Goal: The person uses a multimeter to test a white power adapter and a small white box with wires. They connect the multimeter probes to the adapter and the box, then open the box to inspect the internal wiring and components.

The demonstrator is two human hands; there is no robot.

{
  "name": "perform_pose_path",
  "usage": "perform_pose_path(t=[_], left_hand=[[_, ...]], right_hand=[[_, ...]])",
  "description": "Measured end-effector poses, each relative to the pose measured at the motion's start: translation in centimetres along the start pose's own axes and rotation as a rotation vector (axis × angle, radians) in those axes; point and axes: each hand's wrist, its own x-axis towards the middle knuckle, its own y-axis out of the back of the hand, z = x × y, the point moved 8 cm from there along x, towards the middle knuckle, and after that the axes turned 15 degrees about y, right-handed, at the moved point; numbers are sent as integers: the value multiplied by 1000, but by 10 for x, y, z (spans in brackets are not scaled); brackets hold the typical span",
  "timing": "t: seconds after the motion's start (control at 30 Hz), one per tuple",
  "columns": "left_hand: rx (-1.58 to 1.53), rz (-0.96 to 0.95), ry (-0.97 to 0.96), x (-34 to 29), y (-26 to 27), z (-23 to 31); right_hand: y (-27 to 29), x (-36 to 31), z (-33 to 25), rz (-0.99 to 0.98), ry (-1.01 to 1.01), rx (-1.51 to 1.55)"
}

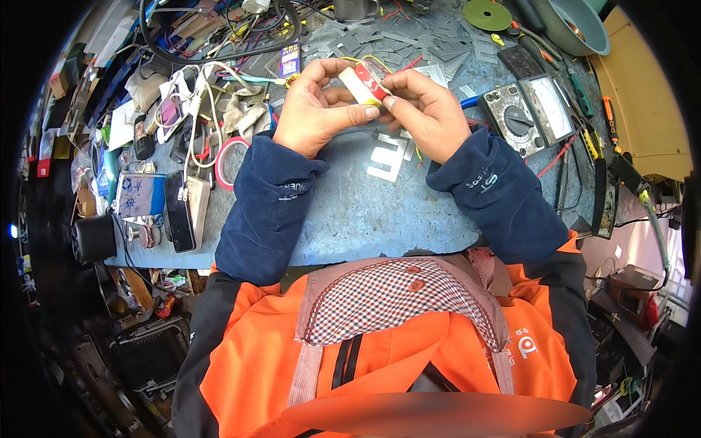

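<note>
Between both hands, above the workbench [365, 219], I hold a small wire coil [371, 82] wrapped in red and cream, with yellow and red leads coming off it. My left hand [318, 109] grips its left side, with the thumb along the near edge. My right hand [429, 117] pinches its right end between thumb and fingers. Just below the hands lie bright E-shaped metal plates [385, 162]. Many grey flat metal plates [420, 40] are scattered beyond the hands.
An analog multimeter [517, 120] stands at the right, near pliers [590, 142] and a screwdriver [582, 95]. A green disc [487, 13] and a grey bowl [577, 29] are at the back right. On the left are a tape roll [225, 162], tangled cables [201, 109] and a blue-white box [140, 196].
</note>
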Motion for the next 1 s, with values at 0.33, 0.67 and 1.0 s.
perform_pose_path(t=[0.33, 0.67, 1.0], left_hand=[[492, 136, -325, -9, -10, 13], [492, 167, -367, -18, -16, 18], [472, 136, -277, -17, -13, 16]], right_hand=[[5, -3, 4, 0, 70, -153], [0, 0, -7, -10, 180, -80], [-1, 0, -8, -33, 221, -70]])
